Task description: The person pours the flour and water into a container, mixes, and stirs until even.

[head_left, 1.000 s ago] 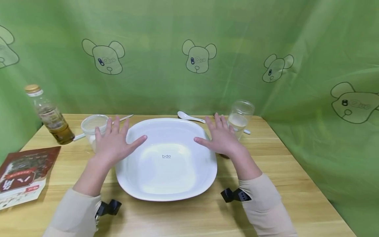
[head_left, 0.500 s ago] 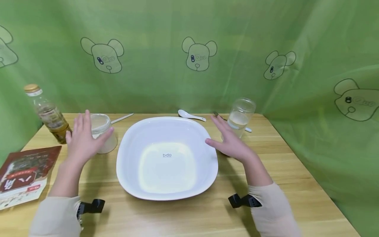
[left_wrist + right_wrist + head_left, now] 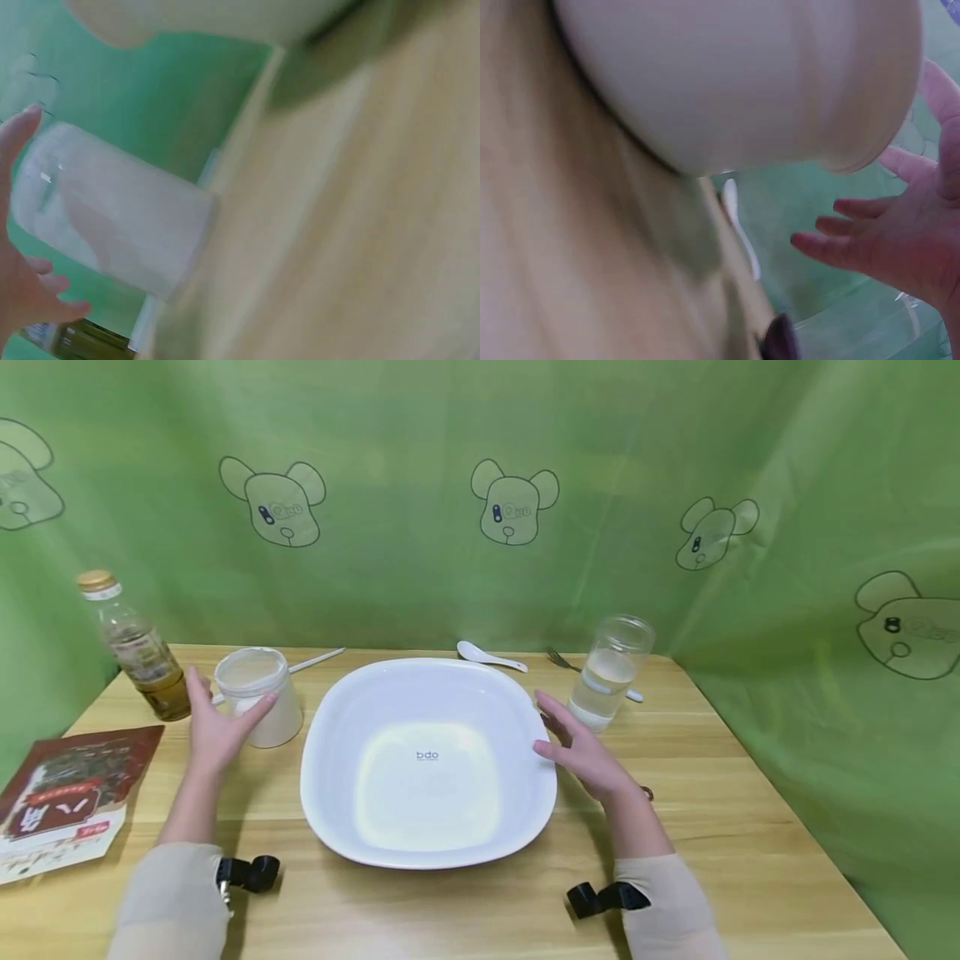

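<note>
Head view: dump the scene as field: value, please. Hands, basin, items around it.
left hand: thumb and fingers apart, beside the lidless white jar; contact unclear
right hand: at the basin's right rim, no visible grip; contact unclear
basin: white, "bdo" mark inside
left items: capped bottle, pouch
right item: part-filled glass jar
beyond basin: white spoon

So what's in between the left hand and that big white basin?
The jar with white stuff in it stands between the left hand and the basin; you can see that in the head view.
</note>
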Tool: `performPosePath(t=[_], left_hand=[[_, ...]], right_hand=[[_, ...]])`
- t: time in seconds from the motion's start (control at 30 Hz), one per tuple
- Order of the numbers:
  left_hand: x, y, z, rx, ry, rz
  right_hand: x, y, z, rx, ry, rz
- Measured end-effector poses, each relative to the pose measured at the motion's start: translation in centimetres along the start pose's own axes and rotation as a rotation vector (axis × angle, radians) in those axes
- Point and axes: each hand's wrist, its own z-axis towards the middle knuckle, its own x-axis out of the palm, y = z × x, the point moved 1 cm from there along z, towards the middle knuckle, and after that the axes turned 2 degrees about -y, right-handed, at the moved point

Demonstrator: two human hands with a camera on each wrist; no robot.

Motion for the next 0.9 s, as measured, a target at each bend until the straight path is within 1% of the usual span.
performPosePath(t=[0.1, 0.17, 0.27, 0.33, 0.43, 0.57, 0.67, 0.9], left_hand=[[0.5, 2.2, 0.8, -0.006, 0.009, -0.048], [0.8, 2.6, 0.9, 0.004, 0.009, -0.073], [1.2, 1.7, 0.3, 0.017, -0.002, -0.103], [1.4, 1.0, -0.1, 0.011, -0.011, -0.106], [1.6, 0.2, -0.5, -0.040, -0.021, -0.083], [1.8, 0.5, -0.5, -0.085, -0.033, -0.056], [2.0, 0.8, -0.5, -0.088, -0.047, -0.054], [2.1, 1.0, -0.5, -0.111, -0.069, -0.059]], right_hand=[[0.4, -0.7, 0.0, 0.027, 0.014, 0.136], [0.5, -1.0, 0.0, 0.044, 0.029, 0.209], [0.7, -1.3, 0.0, 0.070, 0.044, 0.292], [0.7, -1.5, -0.1, 0.089, 0.048, 0.336], [0.5, -1.6, -0.2, 0.114, 0.053, 0.389], [0.5, -1.8, -0.4, 0.125, 0.074, 0.442], [0.6, -1.9, -0.5, 0.131, 0.081, 0.472], [0.7, -2.1, -0.7, 0.153, 0.073, 0.502]])
